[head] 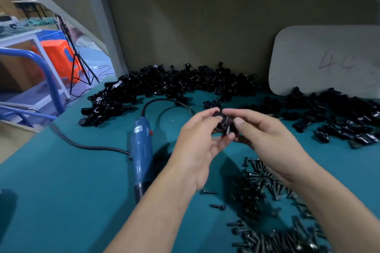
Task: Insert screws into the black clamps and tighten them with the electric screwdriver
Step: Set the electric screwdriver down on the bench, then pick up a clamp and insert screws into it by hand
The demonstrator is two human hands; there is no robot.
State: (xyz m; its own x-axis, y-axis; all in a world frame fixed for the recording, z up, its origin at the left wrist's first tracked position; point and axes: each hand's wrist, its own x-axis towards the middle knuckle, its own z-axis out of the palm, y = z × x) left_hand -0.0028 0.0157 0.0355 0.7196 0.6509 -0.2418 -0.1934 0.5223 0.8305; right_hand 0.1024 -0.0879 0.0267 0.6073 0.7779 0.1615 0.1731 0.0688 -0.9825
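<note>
Both the left hand (202, 139) and right hand (265, 135) pinch one black clamp (224, 124), apparently seating a screw; next, judged, the idle electric screwdriver (141, 150) must be lifted.

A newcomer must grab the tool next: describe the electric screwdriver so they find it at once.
On the teal table, in front of the heap of black clamps, look left of the left hand. The electric screwdriver lies there: the only blue-bodied item among black parts, a black cord looping from its far end.
</note>
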